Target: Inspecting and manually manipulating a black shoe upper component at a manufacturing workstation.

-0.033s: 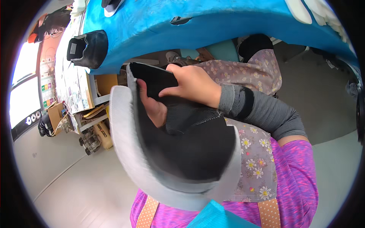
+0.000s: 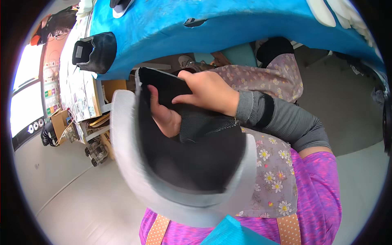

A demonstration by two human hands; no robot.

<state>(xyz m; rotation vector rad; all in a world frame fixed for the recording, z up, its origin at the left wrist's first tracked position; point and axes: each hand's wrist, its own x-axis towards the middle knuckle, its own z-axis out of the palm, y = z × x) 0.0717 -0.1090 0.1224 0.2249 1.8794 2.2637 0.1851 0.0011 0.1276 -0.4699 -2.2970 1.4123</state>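
Cloth piece [image 2: 192,167], black with a pale curved rim, spans centre to six o'clock. Left hand [image 2: 166,119], toward nine, lies against its dark inside, hold unclear; right hand [image 2: 214,92], near one, clasps its far edge. Steadying seems in hand; the next move calls for keeping that edge firm. Beyond, at ten, a black shoe [image 2: 104,53] sits on the blue table cover [image 2: 163,32].

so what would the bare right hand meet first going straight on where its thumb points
Probably the raised thumb of the bare left hand, across the black, pale-edged curved piece; depth is unclear.
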